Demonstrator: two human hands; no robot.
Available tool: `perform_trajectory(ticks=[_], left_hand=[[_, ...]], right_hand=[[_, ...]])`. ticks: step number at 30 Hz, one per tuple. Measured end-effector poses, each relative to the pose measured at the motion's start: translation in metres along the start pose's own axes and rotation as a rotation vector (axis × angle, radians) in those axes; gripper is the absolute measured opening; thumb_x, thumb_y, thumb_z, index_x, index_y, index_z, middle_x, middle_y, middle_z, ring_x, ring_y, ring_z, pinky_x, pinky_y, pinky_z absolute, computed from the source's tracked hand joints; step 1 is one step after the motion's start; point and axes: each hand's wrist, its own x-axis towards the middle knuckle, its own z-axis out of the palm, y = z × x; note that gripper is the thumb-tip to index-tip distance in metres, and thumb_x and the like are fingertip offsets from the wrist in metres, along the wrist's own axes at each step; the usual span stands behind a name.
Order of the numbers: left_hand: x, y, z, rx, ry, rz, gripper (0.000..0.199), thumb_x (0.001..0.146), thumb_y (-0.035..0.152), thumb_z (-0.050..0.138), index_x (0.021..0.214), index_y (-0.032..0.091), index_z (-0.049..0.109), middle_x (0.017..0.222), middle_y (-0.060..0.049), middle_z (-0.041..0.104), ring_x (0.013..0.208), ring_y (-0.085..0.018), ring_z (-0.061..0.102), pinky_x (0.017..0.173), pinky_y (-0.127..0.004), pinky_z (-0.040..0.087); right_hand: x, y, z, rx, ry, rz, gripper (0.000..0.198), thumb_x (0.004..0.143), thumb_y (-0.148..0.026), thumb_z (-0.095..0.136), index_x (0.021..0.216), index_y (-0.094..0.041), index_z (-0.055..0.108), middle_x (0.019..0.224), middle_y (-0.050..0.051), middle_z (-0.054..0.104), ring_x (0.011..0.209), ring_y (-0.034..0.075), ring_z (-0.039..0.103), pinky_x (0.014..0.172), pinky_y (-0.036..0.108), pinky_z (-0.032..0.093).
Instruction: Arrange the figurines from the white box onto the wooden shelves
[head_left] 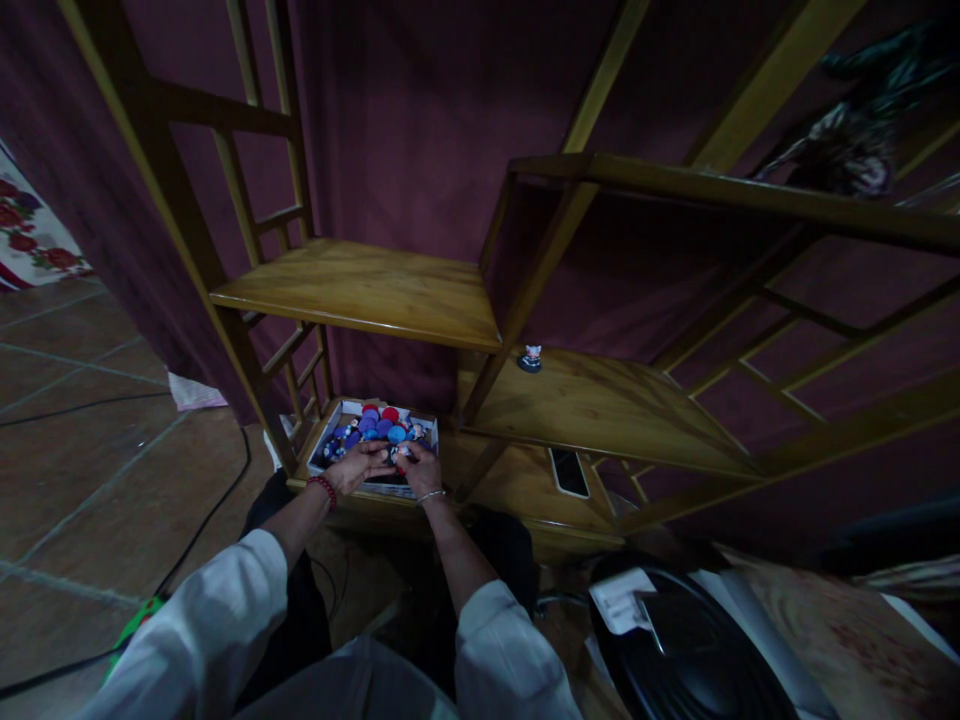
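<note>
Both of my hands are together over the front of a shallow white box point(324, 440) on the low shelf. My right hand point(424, 472) pinches a small white-and-dark figurine point(401, 454). Fingers of my left hand point(361, 467) close in on the figurine's dark lower part from the other side, partly hiding it. Behind my fingers, the box holds several red, purple and blue round pieces point(396, 434) and more little figurines point(417, 432). Another small figurine with a pinkish-white head point(532, 357) stands on a dark round base on the middle shelf to the right.
A wooden shelf unit point(360, 285) rises before a dark red curtain point(405, 130). A phone-like slab point(569, 472) lies on the low shelf to the right. A black stool point(697, 640) bearing a paper and a dark flat device stands at right. Cables point(217, 520) cross the tiled floor.
</note>
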Motion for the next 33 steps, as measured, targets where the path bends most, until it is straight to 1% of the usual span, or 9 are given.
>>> perform_trajectory(ticks=[3, 8, 13, 17, 21, 27, 33], left_hand=[[0.0, -0.0007, -0.0002, -0.01, 0.017, -0.014, 0.014, 0.071, 0.012, 0.062, 0.085, 0.013, 0.059, 0.089, -0.006, 0.064, 0.093, -0.02, 0.06, 0.084, -0.036, 0.049], [-0.002, 0.0007, 0.0009, -0.005, -0.025, -0.012, 0.015, 0.069, 0.014, 0.065, 0.083, 0.014, 0.059, 0.09, -0.006, 0.064, 0.094, -0.018, 0.059, 0.084, -0.034, 0.048], [-0.0034, 0.0021, 0.0023, -0.004, -0.013, -0.024, 0.015, 0.067, 0.015, 0.067, 0.08, 0.013, 0.059, 0.088, -0.006, 0.064, 0.093, -0.018, 0.059, 0.085, -0.035, 0.048], [-0.0029, 0.0017, 0.0016, -0.011, -0.035, -0.023, 0.016, 0.067, 0.016, 0.067, 0.08, 0.012, 0.06, 0.09, -0.006, 0.064, 0.094, -0.018, 0.059, 0.086, -0.035, 0.047], [-0.0015, 0.0007, -0.0003, -0.026, -0.052, -0.025, 0.02, 0.066, 0.017, 0.068, 0.083, 0.012, 0.06, 0.092, -0.007, 0.064, 0.092, -0.018, 0.059, 0.085, -0.034, 0.048], [0.0013, -0.0008, -0.0022, -0.013, -0.05, -0.04, 0.021, 0.063, 0.019, 0.071, 0.078, 0.011, 0.06, 0.087, -0.006, 0.064, 0.087, -0.019, 0.061, 0.082, -0.035, 0.049], [-0.001, 0.0006, 0.0009, -0.016, -0.039, -0.032, 0.018, 0.067, 0.016, 0.067, 0.084, 0.013, 0.061, 0.091, -0.006, 0.063, 0.093, -0.018, 0.059, 0.083, -0.033, 0.049]], right_hand=[[-0.0004, -0.0014, -0.001, -0.012, -0.013, 0.002, 0.022, 0.067, -0.035, 0.057, 0.084, -0.025, 0.066, 0.073, -0.005, 0.065, 0.067, 0.013, 0.058, 0.066, 0.022, 0.046], [-0.0005, -0.0012, -0.0014, 0.004, -0.029, 0.022, 0.023, 0.066, -0.034, 0.057, 0.085, -0.025, 0.066, 0.072, -0.005, 0.065, 0.065, 0.013, 0.057, 0.065, 0.022, 0.046], [0.0004, 0.0007, -0.0012, 0.0, -0.037, 0.011, 0.023, 0.066, -0.033, 0.057, 0.085, -0.026, 0.067, 0.072, -0.005, 0.065, 0.064, 0.012, 0.057, 0.065, 0.021, 0.046], [0.0001, 0.0, -0.0021, -0.012, -0.037, -0.009, 0.022, 0.066, -0.033, 0.057, 0.084, -0.026, 0.067, 0.072, -0.005, 0.066, 0.065, 0.012, 0.058, 0.066, 0.021, 0.046], [-0.001, -0.001, -0.0032, 0.016, -0.052, -0.027, 0.023, 0.066, -0.032, 0.055, 0.085, -0.026, 0.067, 0.074, -0.005, 0.066, 0.066, 0.012, 0.058, 0.067, 0.021, 0.046], [-0.0025, -0.0022, -0.0038, 0.0, -0.052, -0.007, 0.023, 0.066, -0.031, 0.055, 0.086, -0.027, 0.067, 0.071, -0.006, 0.066, 0.064, 0.012, 0.058, 0.065, 0.02, 0.047], [-0.0029, -0.0034, -0.0029, -0.03, -0.052, -0.018, 0.023, 0.066, -0.03, 0.056, 0.086, -0.027, 0.067, 0.07, -0.006, 0.065, 0.064, 0.012, 0.058, 0.064, 0.02, 0.046]])
